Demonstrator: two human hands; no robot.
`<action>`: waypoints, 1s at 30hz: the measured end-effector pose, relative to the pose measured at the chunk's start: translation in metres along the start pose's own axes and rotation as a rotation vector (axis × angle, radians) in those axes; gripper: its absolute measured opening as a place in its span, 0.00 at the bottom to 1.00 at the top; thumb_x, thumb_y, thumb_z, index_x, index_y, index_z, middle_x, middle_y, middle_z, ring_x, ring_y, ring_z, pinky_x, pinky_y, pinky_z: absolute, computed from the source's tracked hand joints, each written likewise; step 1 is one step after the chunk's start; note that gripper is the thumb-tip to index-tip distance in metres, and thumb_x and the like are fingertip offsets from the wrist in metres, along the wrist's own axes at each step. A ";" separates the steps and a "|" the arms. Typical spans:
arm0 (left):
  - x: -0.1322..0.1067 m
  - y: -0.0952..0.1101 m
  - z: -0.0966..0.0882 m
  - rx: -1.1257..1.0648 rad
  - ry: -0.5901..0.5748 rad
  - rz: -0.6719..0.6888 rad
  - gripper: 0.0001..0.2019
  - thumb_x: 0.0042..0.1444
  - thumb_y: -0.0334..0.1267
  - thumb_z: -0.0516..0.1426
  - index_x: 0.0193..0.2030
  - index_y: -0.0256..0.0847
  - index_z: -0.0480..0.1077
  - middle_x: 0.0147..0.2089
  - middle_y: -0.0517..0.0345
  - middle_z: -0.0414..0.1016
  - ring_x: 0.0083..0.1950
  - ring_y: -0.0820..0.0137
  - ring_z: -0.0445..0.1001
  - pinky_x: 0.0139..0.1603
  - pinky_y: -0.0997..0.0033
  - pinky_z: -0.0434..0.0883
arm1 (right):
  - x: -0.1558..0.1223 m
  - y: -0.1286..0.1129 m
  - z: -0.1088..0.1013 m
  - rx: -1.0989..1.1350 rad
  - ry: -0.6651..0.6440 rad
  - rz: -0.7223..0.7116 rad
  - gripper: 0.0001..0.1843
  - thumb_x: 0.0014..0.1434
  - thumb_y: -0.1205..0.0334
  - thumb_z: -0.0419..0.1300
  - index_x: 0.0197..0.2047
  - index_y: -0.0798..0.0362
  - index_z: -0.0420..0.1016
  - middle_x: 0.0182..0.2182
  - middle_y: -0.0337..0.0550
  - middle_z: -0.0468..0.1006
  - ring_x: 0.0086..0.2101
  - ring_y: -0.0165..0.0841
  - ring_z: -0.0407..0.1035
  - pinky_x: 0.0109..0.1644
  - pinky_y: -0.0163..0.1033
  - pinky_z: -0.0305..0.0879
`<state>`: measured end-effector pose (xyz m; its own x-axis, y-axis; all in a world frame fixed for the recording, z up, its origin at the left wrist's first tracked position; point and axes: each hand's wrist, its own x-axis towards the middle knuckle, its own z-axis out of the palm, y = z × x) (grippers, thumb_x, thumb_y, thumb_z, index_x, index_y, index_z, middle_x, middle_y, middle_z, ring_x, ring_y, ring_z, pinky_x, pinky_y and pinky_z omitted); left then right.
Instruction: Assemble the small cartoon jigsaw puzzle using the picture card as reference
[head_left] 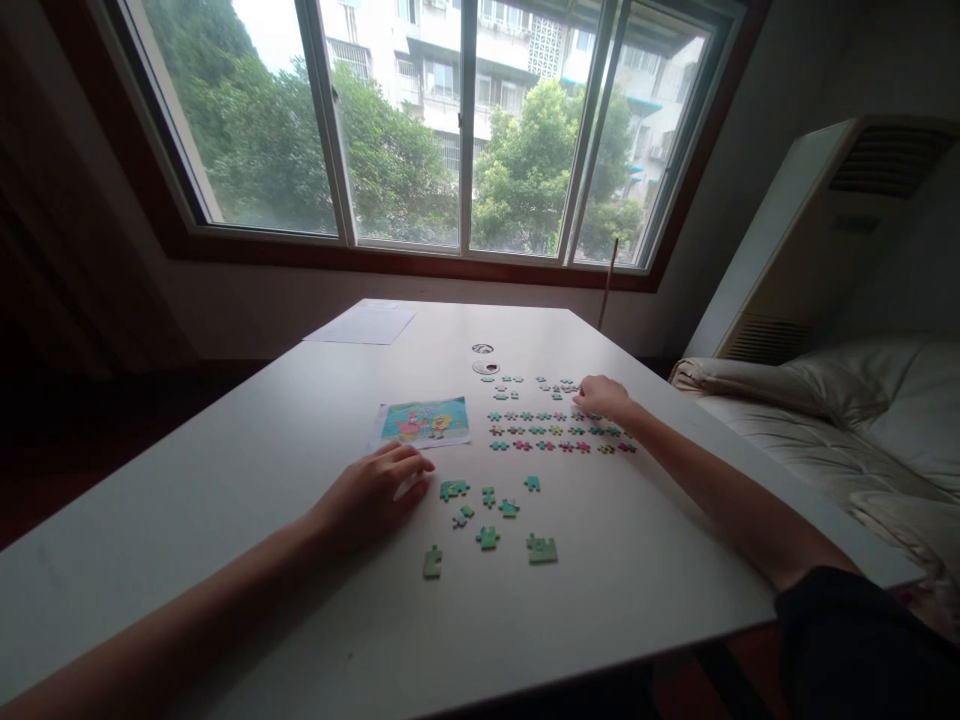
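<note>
On table (300, 420) | right hand (604, 398) touching puzzle pieces (547, 430) | card (424, 420) print unreadable

Worktop (225, 470): white and wide, its far edge facing the window.
Sheet of paper (361, 324): flat near the worktop's far edge, left of middle.
Cable hole (482, 348): near the far edge, with a round cap (485, 367) just beside it.
Window (450, 130): beyond the far edge, showing trees and an apartment block.
Thin stick (607, 283): upright past the far right corner.
Air conditioner (810, 240): white floor unit, right of the worktop.
Cream cushions (840, 400): along the right edge.
</note>
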<state>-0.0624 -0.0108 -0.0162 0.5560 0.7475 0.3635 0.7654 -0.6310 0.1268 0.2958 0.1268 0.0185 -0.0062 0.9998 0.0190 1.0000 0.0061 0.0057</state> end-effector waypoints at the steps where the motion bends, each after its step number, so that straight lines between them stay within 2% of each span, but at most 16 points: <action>1: 0.000 0.000 0.001 -0.004 0.002 0.000 0.15 0.61 0.42 0.46 0.41 0.42 0.73 0.41 0.52 0.75 0.44 0.64 0.72 0.41 0.66 0.72 | 0.004 0.005 0.005 -0.022 0.011 0.044 0.16 0.56 0.58 0.57 0.41 0.61 0.76 0.41 0.61 0.76 0.42 0.45 0.71 0.42 0.43 0.64; 5: 0.001 0.000 0.003 -0.026 0.023 0.006 0.14 0.60 0.42 0.47 0.40 0.42 0.73 0.41 0.52 0.75 0.43 0.64 0.72 0.41 0.67 0.72 | 0.017 0.012 0.017 -0.060 0.039 0.140 0.19 0.57 0.57 0.56 0.47 0.60 0.74 0.45 0.62 0.74 0.46 0.46 0.69 0.45 0.44 0.63; 9: 0.001 0.000 0.003 -0.028 0.019 0.010 0.14 0.61 0.41 0.47 0.39 0.42 0.73 0.41 0.52 0.74 0.42 0.65 0.72 0.40 0.67 0.72 | 0.026 0.017 0.020 -0.043 0.022 0.164 0.19 0.55 0.56 0.56 0.46 0.58 0.74 0.44 0.60 0.74 0.45 0.45 0.70 0.43 0.41 0.65; 14: 0.000 -0.001 0.002 -0.020 0.020 0.018 0.14 0.61 0.41 0.47 0.39 0.42 0.73 0.41 0.52 0.74 0.42 0.65 0.72 0.40 0.68 0.72 | 0.033 0.028 0.020 -0.009 -0.012 0.174 0.19 0.54 0.53 0.58 0.44 0.58 0.75 0.42 0.57 0.76 0.44 0.45 0.71 0.40 0.39 0.65; 18: 0.000 -0.001 0.003 -0.005 0.018 0.018 0.15 0.61 0.42 0.47 0.40 0.42 0.73 0.41 0.52 0.74 0.42 0.65 0.72 0.40 0.67 0.72 | 0.039 0.036 0.021 0.011 -0.059 0.159 0.19 0.55 0.51 0.58 0.43 0.58 0.74 0.42 0.53 0.75 0.44 0.42 0.70 0.43 0.40 0.66; 22: 0.001 -0.001 0.003 -0.003 0.019 0.009 0.15 0.61 0.42 0.47 0.40 0.42 0.73 0.41 0.52 0.74 0.42 0.65 0.72 0.39 0.67 0.72 | 0.043 0.042 0.020 0.035 -0.135 0.121 0.16 0.61 0.56 0.55 0.49 0.57 0.68 0.46 0.47 0.71 0.43 0.35 0.68 0.45 0.45 0.67; 25: 0.001 -0.001 0.004 -0.019 0.026 0.012 0.14 0.60 0.42 0.47 0.39 0.42 0.73 0.41 0.52 0.74 0.42 0.65 0.72 0.40 0.67 0.72 | 0.044 0.046 0.018 0.059 -0.163 0.096 0.15 0.61 0.58 0.54 0.49 0.56 0.67 0.47 0.46 0.70 0.43 0.35 0.68 0.45 0.45 0.68; 27: 0.001 -0.001 0.004 -0.029 0.028 0.015 0.14 0.60 0.42 0.47 0.40 0.42 0.73 0.41 0.52 0.74 0.42 0.65 0.72 0.40 0.67 0.72 | 0.044 0.048 0.016 0.077 -0.162 0.085 0.14 0.61 0.57 0.54 0.47 0.56 0.69 0.45 0.45 0.71 0.42 0.34 0.69 0.45 0.44 0.68; 30: 0.001 -0.001 0.003 -0.035 0.033 0.012 0.15 0.60 0.42 0.47 0.40 0.42 0.73 0.41 0.52 0.74 0.42 0.65 0.72 0.40 0.67 0.72 | 0.043 0.051 0.015 0.119 -0.139 0.064 0.12 0.56 0.56 0.60 0.37 0.57 0.74 0.37 0.43 0.76 0.39 0.34 0.71 0.42 0.39 0.67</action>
<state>-0.0613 -0.0087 -0.0186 0.5536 0.7328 0.3957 0.7465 -0.6473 0.1543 0.3462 0.1706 0.0051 0.0497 0.9912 -0.1228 0.9920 -0.0633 -0.1092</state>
